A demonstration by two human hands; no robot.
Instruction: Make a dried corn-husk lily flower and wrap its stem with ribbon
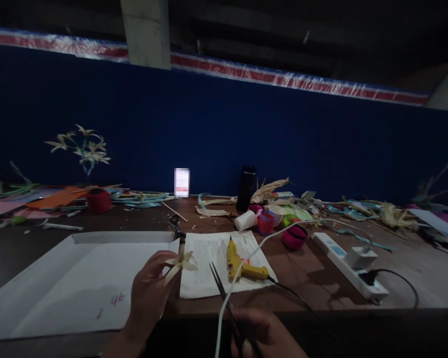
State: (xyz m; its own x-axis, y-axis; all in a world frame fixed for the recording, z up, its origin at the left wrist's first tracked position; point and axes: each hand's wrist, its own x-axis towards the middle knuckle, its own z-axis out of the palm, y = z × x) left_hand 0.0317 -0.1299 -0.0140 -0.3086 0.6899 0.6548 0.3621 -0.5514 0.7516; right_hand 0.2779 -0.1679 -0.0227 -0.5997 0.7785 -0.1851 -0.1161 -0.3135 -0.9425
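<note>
Here, flowers (91, 149) rise above red pot (99, 201); left hand (147, 283) pinches blossom (184, 260).

The right hand (263, 329) partly hid the slender black tweezers (219, 288), the bright rectangular far screen (181, 183) was blurred, and print on the white paper sheet (199, 286) was too small to read.

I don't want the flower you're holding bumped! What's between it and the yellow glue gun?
In the head view, printed paper lies there, and the right hand's dark tweezers reach between the flower and the glue gun.
</note>
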